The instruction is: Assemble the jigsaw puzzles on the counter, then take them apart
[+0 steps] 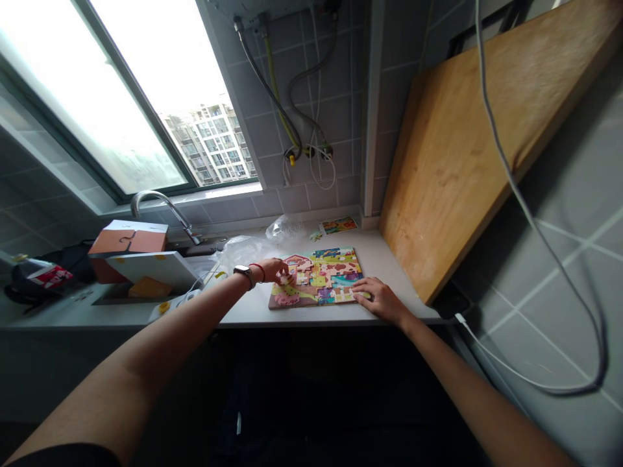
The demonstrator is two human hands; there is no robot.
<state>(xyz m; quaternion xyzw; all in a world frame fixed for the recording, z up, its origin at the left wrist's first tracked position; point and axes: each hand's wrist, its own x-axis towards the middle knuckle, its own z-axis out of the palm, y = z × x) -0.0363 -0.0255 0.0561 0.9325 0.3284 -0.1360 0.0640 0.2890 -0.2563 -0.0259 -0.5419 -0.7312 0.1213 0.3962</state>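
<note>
A colourful jigsaw puzzle board (324, 275) lies on the grey counter (253, 311) below the window. My left hand (273, 269), with a watch and a red band on the wrist, rests on the board's left part, fingers curled over a puzzle piece (287, 280). My right hand (379, 298) lies flat at the board's near right corner, fingers stretched onto the edge. A small picture card (339, 226) lies by the wall behind the board.
A large wooden board (467, 149) leans against the tiled wall at the right. Clear plastic bags (263, 243) lie left of the puzzle. An orange and white box (127, 241), a white lid (150, 269) and a tap (160, 204) stand at the left. A white cable (535, 227) hangs on the right.
</note>
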